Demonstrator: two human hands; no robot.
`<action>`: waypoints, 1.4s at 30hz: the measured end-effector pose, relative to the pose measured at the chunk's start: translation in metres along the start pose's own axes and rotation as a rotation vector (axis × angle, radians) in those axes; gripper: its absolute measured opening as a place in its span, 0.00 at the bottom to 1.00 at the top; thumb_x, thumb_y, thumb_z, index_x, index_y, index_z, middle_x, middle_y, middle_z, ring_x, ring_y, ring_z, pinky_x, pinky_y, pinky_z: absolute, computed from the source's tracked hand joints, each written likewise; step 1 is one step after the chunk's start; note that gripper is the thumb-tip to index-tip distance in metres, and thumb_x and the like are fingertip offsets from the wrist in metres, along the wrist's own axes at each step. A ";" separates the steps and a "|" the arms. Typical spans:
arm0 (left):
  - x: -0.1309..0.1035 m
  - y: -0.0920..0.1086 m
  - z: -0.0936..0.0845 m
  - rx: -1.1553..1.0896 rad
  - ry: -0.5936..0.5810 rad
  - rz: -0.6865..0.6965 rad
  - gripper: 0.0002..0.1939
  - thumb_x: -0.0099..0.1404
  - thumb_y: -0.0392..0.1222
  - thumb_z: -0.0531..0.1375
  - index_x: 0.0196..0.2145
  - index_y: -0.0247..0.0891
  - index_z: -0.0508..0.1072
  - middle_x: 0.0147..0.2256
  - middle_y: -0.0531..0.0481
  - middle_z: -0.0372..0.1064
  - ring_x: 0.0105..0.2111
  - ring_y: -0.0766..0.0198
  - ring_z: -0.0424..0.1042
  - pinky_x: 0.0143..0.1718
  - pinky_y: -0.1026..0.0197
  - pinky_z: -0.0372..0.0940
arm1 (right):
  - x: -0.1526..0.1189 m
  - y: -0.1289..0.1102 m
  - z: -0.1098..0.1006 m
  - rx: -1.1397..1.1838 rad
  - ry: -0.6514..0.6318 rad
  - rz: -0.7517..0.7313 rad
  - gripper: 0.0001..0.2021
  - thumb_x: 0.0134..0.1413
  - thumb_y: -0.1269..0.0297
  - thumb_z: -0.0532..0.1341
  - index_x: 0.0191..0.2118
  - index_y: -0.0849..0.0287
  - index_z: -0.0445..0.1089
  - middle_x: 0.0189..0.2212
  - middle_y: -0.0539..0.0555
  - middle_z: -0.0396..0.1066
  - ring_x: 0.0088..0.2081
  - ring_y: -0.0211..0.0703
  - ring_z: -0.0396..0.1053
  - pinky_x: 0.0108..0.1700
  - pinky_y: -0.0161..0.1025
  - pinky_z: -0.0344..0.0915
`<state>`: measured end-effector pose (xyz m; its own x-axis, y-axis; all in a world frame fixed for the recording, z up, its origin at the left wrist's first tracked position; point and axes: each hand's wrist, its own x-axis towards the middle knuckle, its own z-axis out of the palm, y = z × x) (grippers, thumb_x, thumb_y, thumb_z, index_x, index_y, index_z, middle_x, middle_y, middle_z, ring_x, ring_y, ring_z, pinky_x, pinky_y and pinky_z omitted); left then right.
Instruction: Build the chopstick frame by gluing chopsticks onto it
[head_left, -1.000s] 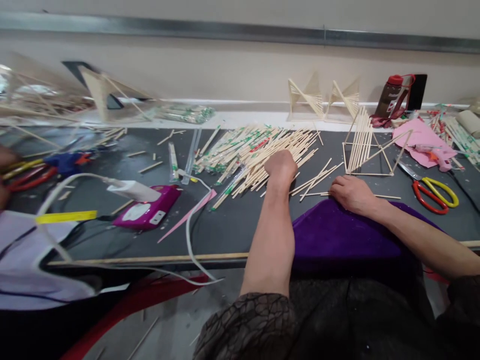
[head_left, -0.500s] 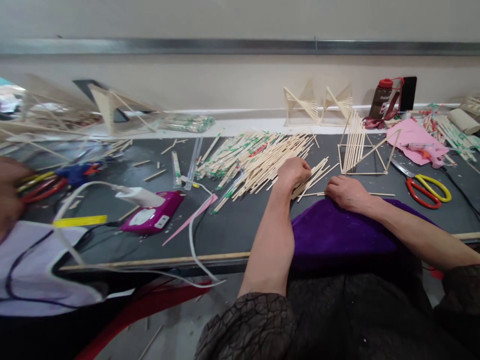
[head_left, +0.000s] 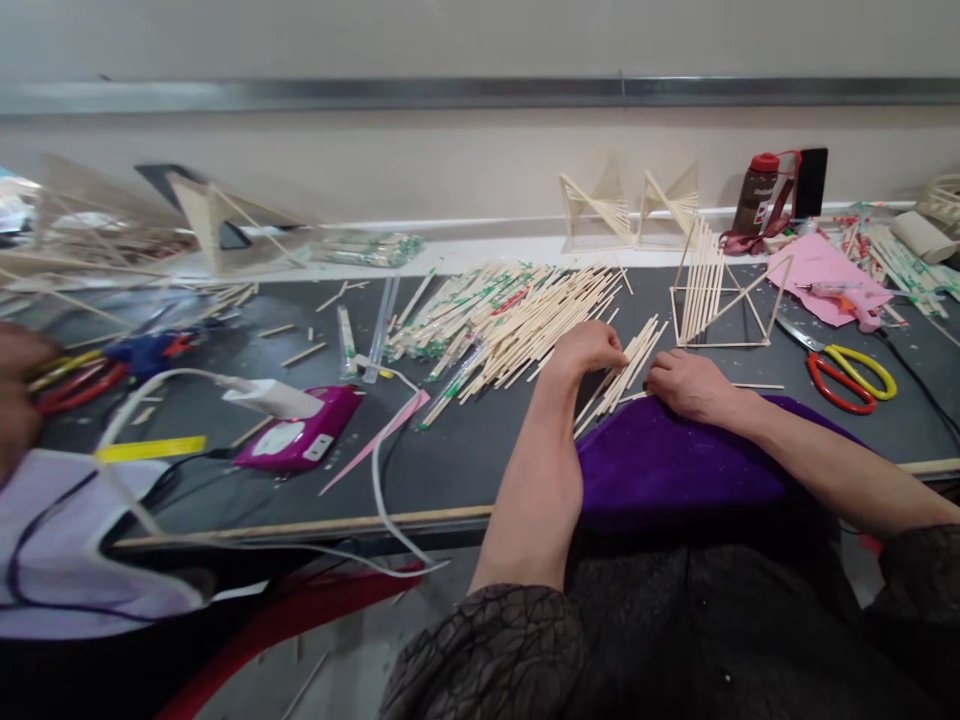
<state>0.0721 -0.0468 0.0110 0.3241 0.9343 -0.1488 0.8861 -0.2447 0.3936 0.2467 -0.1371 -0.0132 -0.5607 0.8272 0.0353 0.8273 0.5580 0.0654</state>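
The left hand (head_left: 589, 348) has its fingers bent in, thumb and forefinger close together at a small group of sticks (head_left: 637, 362) on the dark table (head_left: 457, 470); whether it has hold of any, I cannot tell. The right hand (head_left: 686, 384) lies curled, palm down, near the left, between those sticks and a lone stick (head_left: 759, 386) that shows past its far side; its grip is hidden. Purple cloth (head_left: 675, 460) lies just below both hands. Left of the group is the large pile (head_left: 551, 318), some of it in green-marked wrappers. Beyond the right hand stands a frame (head_left: 703, 285) with a row of slanting sticks, and right of it lie open scissors (head_left: 811, 346). Pink paper (head_left: 814, 262) is behind the scissors, a bottle (head_left: 756, 202) farther back. At far left, a co-worker's hand (head_left: 21, 385) is blurred beside other scissors (head_left: 82, 390).
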 end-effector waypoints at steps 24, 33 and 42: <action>-0.001 0.002 0.002 0.137 0.289 -0.096 0.15 0.63 0.39 0.59 0.46 0.41 0.79 0.48 0.41 0.77 0.48 0.51 0.74 0.47 0.54 0.67 | -0.001 0.000 0.002 0.006 0.055 0.013 0.12 0.68 0.67 0.53 0.42 0.61 0.75 0.43 0.58 0.74 0.40 0.45 0.67 0.39 0.39 0.56; 0.003 0.005 0.008 0.194 0.128 -0.152 0.09 0.57 0.42 0.63 0.35 0.39 0.81 0.41 0.37 0.79 0.45 0.47 0.76 0.43 0.53 0.68 | 0.001 -0.001 0.001 0.014 0.029 0.002 0.13 0.68 0.68 0.52 0.43 0.62 0.75 0.45 0.59 0.74 0.42 0.47 0.69 0.41 0.40 0.61; 0.008 -0.001 0.008 0.056 0.254 -0.167 0.08 0.55 0.37 0.61 0.30 0.37 0.80 0.36 0.38 0.79 0.43 0.48 0.77 0.42 0.55 0.68 | 0.002 0.000 0.006 0.055 0.035 -0.003 0.13 0.67 0.67 0.53 0.42 0.64 0.75 0.44 0.60 0.74 0.42 0.47 0.69 0.42 0.41 0.60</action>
<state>0.0762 -0.0416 0.0016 0.0850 0.9960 0.0270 0.9392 -0.0891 0.3315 0.2459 -0.1352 -0.0186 -0.5636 0.8230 0.0701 0.8254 0.5644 0.0106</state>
